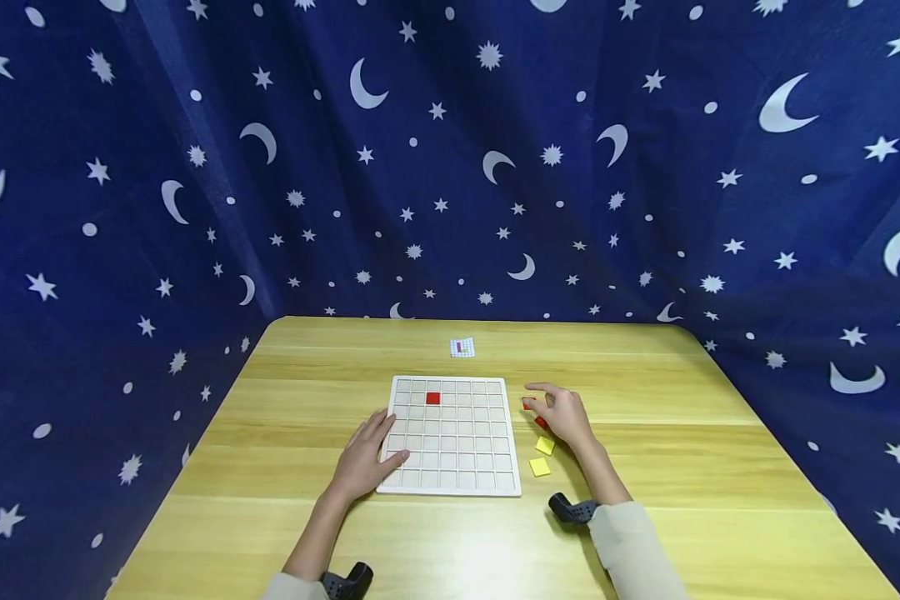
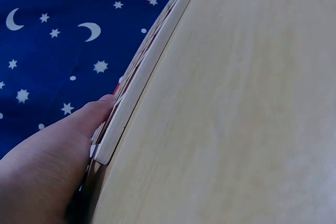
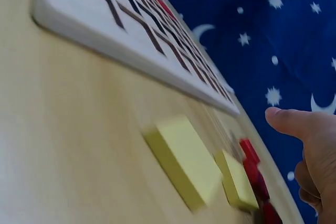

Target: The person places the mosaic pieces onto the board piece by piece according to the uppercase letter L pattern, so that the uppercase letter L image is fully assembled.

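A white square grid board (image 1: pixel 450 479) lies on the table, with one red tile (image 1: pixel 432 398) in a cell near its far side. My left hand (image 1: pixel 363 458) rests at the board's left edge, fingers along the side and thumb over the near left part. To the right of the board, my right hand (image 1: pixel 562 414) is over loose red tiles (image 1: pixel 542 422), thumb and index finger spread apart. In the right wrist view its thumb (image 3: pixel 289 121) is above the red tiles (image 3: pixel 250 151), apart from them. Two yellow tiles (image 1: pixel 540 467) lie nearer me.
A small printed card (image 1: pixel 462 347) with a grid pattern lies beyond the board. Behind the wooden table (image 1: pixel 330 350) hangs a dark blue curtain (image 1: pixel 450 167) with moons and stars. Each wrist wears a black device (image 1: pixel 572 509).
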Demonstrator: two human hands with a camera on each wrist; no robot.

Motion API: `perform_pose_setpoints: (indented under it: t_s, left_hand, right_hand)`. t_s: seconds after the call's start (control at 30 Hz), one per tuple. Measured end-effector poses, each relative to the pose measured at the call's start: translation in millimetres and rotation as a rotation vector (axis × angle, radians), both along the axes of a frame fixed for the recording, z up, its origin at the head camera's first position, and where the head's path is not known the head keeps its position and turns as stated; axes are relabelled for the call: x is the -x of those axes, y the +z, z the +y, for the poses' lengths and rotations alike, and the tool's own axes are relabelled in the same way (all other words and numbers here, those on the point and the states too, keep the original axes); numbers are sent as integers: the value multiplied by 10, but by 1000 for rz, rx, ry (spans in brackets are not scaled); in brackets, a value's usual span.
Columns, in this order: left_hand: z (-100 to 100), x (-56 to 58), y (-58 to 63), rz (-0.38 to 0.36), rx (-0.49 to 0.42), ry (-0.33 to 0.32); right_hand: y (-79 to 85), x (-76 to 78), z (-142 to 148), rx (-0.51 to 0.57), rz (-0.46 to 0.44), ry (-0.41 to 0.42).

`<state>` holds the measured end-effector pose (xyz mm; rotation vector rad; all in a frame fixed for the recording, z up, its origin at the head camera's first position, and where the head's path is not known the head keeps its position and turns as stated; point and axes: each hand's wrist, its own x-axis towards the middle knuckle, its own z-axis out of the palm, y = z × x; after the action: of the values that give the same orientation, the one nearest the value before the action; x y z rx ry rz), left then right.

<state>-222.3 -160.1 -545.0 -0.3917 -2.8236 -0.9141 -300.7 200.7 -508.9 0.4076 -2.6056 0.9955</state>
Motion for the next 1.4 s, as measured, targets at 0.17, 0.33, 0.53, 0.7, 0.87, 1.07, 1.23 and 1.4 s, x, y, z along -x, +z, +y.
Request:
perform_pose_setpoints:
  t_s: [0.17,0.33,0.53,0.7,0.87,1.07,1.23,1.4]
  left_hand:
    - [3,-6,-7,5,1,3]
    - [5,-4,-11,4,7,4]
    - [7,5,4,2,5,7]
    - [5,4,7,-3,0,12]
    - [2,-4,-10,4,5,12]
    - [-12,-8,-12,5,6,15]
    - [-12,0,-24,1,10,16]
    - [-7,-1,-26,12,8,10]
  right_hand:
    - [-35,47,130,-5,-55,13]
    - [-72,80,180,-26,-141,37]
    - [-85,118,184,-39,-171,25]
    - [-103,138,180,-31,-167,8]
    - [-101,124,147,-16,-123,-3]
    - [2,89,-44,0,-19,21]
    - [114,33,-283,30,36,98]
    - [159,-22,-530,28,74,168]
